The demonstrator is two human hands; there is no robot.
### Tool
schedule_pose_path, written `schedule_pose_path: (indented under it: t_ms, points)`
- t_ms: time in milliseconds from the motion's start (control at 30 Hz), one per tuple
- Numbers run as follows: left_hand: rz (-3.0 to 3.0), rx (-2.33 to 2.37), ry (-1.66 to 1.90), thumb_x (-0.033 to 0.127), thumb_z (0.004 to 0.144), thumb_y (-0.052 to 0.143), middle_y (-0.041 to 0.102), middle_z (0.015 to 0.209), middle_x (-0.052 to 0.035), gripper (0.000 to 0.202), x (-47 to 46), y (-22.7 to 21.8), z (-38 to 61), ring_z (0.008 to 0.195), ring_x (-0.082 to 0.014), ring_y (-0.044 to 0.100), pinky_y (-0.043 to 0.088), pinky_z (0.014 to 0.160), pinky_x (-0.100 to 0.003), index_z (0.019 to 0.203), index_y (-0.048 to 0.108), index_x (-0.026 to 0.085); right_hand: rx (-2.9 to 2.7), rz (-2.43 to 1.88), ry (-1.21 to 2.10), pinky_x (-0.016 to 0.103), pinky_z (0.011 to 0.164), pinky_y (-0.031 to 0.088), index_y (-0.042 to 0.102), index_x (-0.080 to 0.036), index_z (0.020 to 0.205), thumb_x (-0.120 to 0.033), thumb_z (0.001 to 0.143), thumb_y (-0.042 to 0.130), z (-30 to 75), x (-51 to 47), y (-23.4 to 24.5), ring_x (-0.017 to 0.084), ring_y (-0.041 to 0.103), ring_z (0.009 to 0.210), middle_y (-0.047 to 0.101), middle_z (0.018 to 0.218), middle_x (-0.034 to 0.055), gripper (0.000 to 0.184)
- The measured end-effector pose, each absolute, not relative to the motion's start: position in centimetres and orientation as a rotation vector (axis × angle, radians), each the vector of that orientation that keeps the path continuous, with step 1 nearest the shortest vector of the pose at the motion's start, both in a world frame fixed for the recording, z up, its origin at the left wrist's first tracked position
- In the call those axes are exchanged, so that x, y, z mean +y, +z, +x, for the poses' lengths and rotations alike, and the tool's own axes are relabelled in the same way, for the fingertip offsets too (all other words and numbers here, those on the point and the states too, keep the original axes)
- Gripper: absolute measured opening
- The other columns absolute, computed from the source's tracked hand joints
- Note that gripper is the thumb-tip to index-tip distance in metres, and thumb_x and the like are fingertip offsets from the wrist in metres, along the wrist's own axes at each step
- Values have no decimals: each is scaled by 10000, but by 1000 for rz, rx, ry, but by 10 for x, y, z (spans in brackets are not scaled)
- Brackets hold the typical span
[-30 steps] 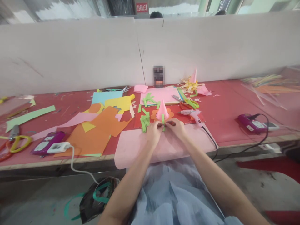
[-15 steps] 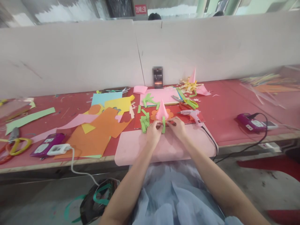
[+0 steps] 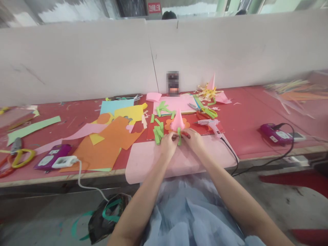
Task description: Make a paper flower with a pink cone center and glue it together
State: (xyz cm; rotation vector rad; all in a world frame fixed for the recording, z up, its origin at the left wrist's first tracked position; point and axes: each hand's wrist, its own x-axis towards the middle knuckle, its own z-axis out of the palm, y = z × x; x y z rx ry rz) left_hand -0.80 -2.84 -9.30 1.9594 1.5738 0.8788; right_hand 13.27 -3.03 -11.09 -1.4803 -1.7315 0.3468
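Note:
A pink paper cone [image 3: 177,120] stands on an orange scalloped paper flower [image 3: 168,124] in front of me. Down the cone's near side hangs a narrow green paper strip [image 3: 179,139]. From the left, my left hand [image 3: 169,141] pinches that strip, its fingers closed. My right hand [image 3: 194,139] is closed too, its fingertips at the strip's right edge. The exact contact of the fingertips is partly hidden. Several loose green paper strips [image 3: 158,132] lie just left of my left hand. A pink glue gun [image 3: 210,125] rests to the right of my right hand.
Green-handled scissors [image 3: 208,112] lie behind the glue gun. Orange paper [image 3: 98,150] and other coloured sheets spread leftward. A finished-looking cone piece with yellow fringe [image 3: 208,92] stands at the back right. Purple power boxes [image 3: 275,134] sit on both sides, with cables over the table edge.
My right hand's fingers have shifted slightly at the strip, and a bit of red shows between them. Otherwise the hands and cone stay in nearly the same place.

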Motion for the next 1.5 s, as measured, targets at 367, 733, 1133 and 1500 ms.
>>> schedule_pose_path:
  t_ms: [367,733,1133,1500]
  points:
    - [1981,1567,857,195,759,526,665,812,-3,157,-27,-96,-8,791,-142,607,441,715,-249,879,617,239,-1832,-1624,209,275,723,419,582,-219,984,-217,818,462,127,-39,-104,188,551,884,615,967,43,205]
    - [1799,1602,826,186,741,517,672,826,3,160,-28,-88,-7,769,-138,617,436,696,-242,875,594,226,-1738,-1604,296,284,723,434,594,-226,980,-228,808,471,130,-34,-108,179,574,838,624,959,34,211]
    - [1888,1646,784,215,734,528,673,774,8,127,-27,-88,-5,748,-142,617,435,687,-248,845,590,223,-1875,-1592,166,275,786,438,604,-248,1069,-231,856,402,127,-37,-107,175,547,918,612,1054,24,294]
    - [1955,1640,738,185,734,519,674,800,-6,159,-27,-88,-3,805,-158,605,428,782,-293,865,604,218,-1937,-1657,153,264,767,433,587,-286,1104,-240,869,375,126,-39,-105,172,515,914,588,1086,4,320]
